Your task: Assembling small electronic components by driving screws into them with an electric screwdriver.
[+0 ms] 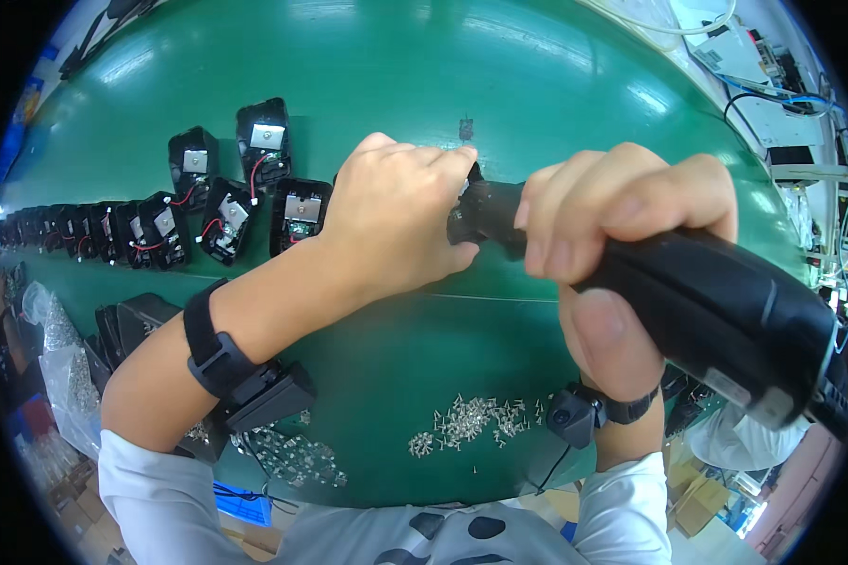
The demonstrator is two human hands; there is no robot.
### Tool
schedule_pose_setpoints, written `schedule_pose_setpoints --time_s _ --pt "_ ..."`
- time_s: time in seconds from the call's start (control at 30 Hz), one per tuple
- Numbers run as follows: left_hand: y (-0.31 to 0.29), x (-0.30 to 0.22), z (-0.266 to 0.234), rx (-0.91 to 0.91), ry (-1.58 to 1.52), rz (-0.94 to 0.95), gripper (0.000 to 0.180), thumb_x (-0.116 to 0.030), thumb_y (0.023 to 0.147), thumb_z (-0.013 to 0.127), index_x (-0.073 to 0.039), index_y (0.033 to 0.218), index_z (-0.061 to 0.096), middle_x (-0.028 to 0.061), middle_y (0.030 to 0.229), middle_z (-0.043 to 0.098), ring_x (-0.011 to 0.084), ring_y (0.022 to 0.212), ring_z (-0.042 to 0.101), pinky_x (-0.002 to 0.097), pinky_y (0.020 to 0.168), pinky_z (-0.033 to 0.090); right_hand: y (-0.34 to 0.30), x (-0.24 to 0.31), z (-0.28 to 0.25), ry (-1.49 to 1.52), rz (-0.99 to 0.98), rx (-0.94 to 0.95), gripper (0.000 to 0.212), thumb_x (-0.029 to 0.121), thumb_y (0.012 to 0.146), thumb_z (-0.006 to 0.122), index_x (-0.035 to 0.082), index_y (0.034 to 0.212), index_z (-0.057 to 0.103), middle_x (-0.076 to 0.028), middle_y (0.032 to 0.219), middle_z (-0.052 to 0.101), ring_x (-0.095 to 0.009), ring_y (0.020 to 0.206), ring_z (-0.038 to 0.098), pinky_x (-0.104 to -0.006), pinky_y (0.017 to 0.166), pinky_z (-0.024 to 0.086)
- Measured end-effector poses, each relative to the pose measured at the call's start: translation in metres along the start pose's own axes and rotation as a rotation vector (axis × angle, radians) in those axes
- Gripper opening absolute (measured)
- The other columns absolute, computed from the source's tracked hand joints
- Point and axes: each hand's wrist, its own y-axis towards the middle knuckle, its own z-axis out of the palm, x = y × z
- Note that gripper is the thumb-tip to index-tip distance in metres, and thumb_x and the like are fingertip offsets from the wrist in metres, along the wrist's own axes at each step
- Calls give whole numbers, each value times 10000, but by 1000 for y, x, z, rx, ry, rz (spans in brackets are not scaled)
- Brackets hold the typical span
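My right hand (622, 212) is wrapped round a black electric screwdriver (725, 320), lying slantwise with its nose pointing left. A cable leaves its rear end. My left hand (391, 212) curls its fingers and thumb round a black part (462, 224), mostly hidden under the hand. The screwdriver's nose meets this part; the contact point itself is hidden. Just left of my left hand lies an open black housing (301, 209) with a silver metal plate and a small green board. More such housings, like this one (266, 141), have red wires.
A long row of black housings (85, 231) runs left along the green table (575, 85). Loose silver screws (471, 421) lie near the front edge, with small shiny metal pieces (297, 460) to their left. Clear plastic bags (61, 348) sit at far left; cables and equipment (773, 94) at far right.
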Motion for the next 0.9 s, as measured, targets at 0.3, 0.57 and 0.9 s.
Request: schedule_pose_setpoints --time_s 0.3,0.57,0.9 --pt "-3 -12 -12 -192 213 78 716 -196 556 843 -73 1219 603 135 1110 631 359 1033 588 460 950 425 -32 60 3 28 -30 -282 428 226 758 683 95 1131 519 -11 860 542 -167 761 529 -374 822 393" --pt "-80 -80 -26 231 -135 196 316 -52 687 719 -29 1002 700 30 787 579 178 674 556 305 573 394 -84 136 -7 105 258 -9 366 201 871 698 164 1177 501 -12 839 576 -191 729 566 -389 749 476" --pt "-83 -78 -4 444 -230 290 170 -52 702 727 -65 864 679 23 823 547 186 744 552 318 582 449 -105 149 1 -4 259 -296 334 183 850 716 168 1126 528 9 784 553 -172 691 537 -357 722 443"
